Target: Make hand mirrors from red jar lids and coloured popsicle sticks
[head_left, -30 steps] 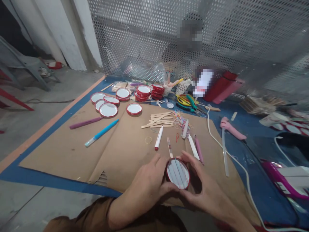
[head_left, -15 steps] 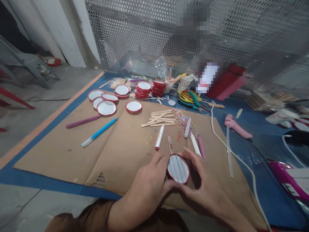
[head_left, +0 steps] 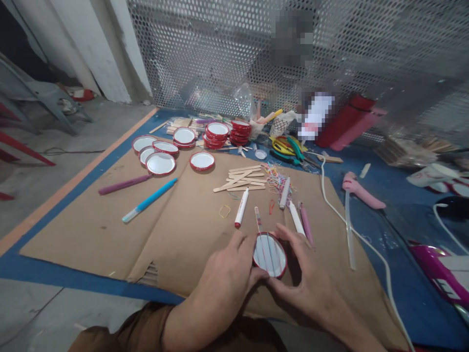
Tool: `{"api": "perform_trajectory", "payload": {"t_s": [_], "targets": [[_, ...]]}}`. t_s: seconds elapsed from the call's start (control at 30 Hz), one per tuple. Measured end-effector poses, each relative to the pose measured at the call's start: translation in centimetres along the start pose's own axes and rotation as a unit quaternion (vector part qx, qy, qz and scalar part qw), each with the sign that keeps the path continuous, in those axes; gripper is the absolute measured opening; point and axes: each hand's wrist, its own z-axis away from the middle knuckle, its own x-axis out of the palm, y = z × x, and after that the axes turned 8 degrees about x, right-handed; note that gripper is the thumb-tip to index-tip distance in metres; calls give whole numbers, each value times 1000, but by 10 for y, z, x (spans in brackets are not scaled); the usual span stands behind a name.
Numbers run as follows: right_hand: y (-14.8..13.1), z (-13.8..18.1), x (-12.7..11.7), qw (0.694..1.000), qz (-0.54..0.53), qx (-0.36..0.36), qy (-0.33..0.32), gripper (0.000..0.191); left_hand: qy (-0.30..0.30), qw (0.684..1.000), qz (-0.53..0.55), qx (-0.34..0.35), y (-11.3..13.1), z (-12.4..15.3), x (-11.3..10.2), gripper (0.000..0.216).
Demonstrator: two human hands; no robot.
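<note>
**Both hands clamped on one banded lid, near centre**

We log a red-rimmed lid [head_left: 270,254] held just above the near edge of the cardboard sheet [head_left: 110,230], white face up. Thin bands run across its face, near to far. The left hand [head_left: 227,281] closes on its left rim and the right hand [head_left: 309,286] on its right rim, thumbs and fingers pressed against the edge. The grip from opposite sides seems meant to keep the disc flat and stop it turning. No fingers cross the face, so the bands stay in view.

Supplies lie in a loose arc within reach:
- Just beyond the lid are a white marker [head_left: 241,208] and two pens.
- Farther off are wooden sticks [head_left: 244,179] beside a tangle of coloured rubber bands [head_left: 274,177].
- Spare lids [head_left: 160,163] sit at far left, some flat and some stacked.
- A blue pen [head_left: 149,200] lies left.
- A pink glue gun [head_left: 361,191] lies right, off the cardboard, its cord trailing toward us.
</note>
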Motion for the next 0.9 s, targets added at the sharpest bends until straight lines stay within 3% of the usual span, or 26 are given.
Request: {"api": "perform_trajectory", "payload": {"t_s": [0.43, 0.9], "targets": [[-5, -4, -1, 997, 39, -72, 12, 71, -22, 999, -44, -5, 1, 0, 1, 52], [-12, -17, -16, 990, 96, -72, -75, 74, -55, 981, -177, -51, 12, 0, -10, 44]]}}
